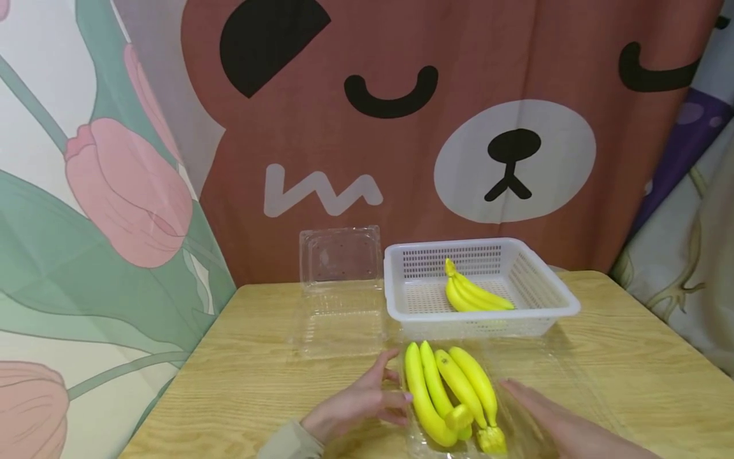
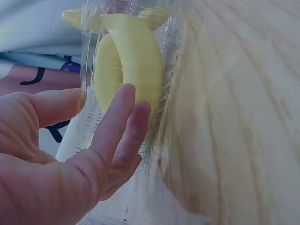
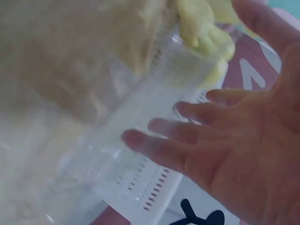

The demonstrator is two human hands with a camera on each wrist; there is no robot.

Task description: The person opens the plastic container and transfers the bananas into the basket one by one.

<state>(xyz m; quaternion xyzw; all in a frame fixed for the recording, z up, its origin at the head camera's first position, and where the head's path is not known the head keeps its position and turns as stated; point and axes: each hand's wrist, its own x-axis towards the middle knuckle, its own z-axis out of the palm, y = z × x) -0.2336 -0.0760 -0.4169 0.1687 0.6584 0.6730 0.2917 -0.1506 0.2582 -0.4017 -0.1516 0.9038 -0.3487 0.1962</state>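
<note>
Two small bunches of yellow bananas [image 1: 436,395] lie side by side in a clear plastic clamshell box [image 1: 424,446] at the table's front. My left hand [image 1: 364,398] is at the box's left side. In the left wrist view its fingers [image 2: 119,110] extend along the outer wall, with the thumb near the rim. My right hand [image 1: 564,424] is spread to the right of the bananas, over the box's clear lid [image 1: 573,376], which lies folded out on that side. The right wrist view shows straight, parted fingers [image 3: 159,145] and a bare palm.
Behind the box stands a white plastic basket [image 1: 470,328] with another banana bunch [image 1: 473,293] inside. To its left, a second clear clamshell box [image 1: 341,319] stands with its lid raised. A wooden table [image 1: 241,376] bears everything, with a printed bear curtain [image 1: 401,166] behind.
</note>
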